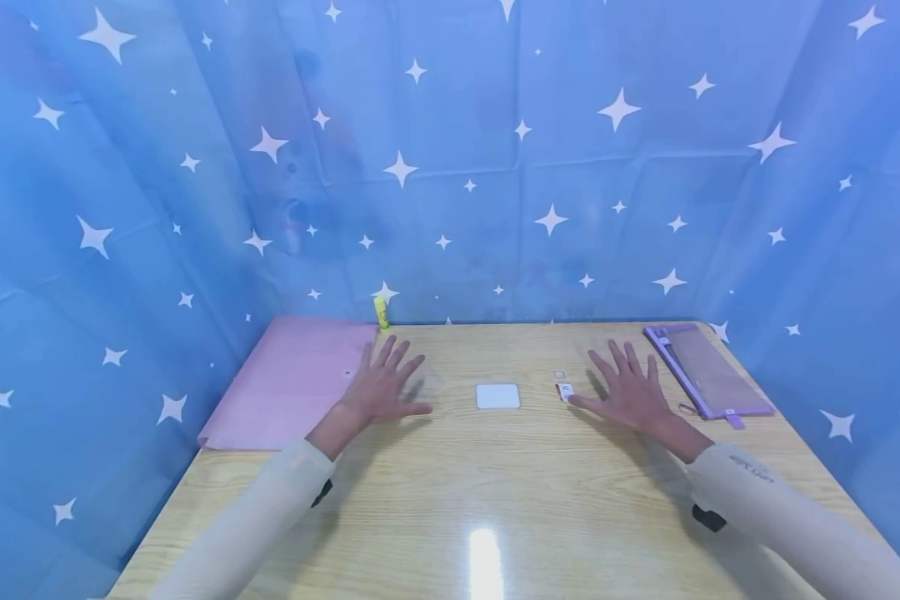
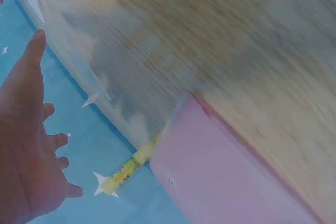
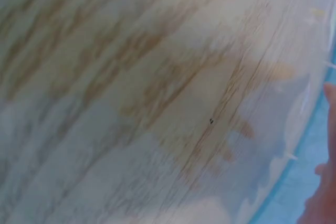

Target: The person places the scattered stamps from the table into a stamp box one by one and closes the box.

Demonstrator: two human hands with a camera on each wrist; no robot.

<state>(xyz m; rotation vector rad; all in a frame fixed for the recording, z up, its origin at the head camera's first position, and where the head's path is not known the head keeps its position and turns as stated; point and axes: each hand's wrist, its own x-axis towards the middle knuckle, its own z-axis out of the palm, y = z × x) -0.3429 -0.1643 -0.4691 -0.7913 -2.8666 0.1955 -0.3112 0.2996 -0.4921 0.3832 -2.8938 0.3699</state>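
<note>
My left hand is held above the table with its fingers straight and spread, beside the right edge of a pink folder. Over the right side, my right hand is spread the same way and holds nothing. Its thumb tip lies in line with a small white and red packet; whether they touch I cannot tell. Between the hands is a white rounded rectangular piece. A yellow stick-shaped tube appears beyond the folder in the left wrist view.
A purple-edged zip pouch lies at the right back, near the right hand. One small square item sits behind the packet. Blue star-patterned curtain encloses the wooden table at the back and sides.
</note>
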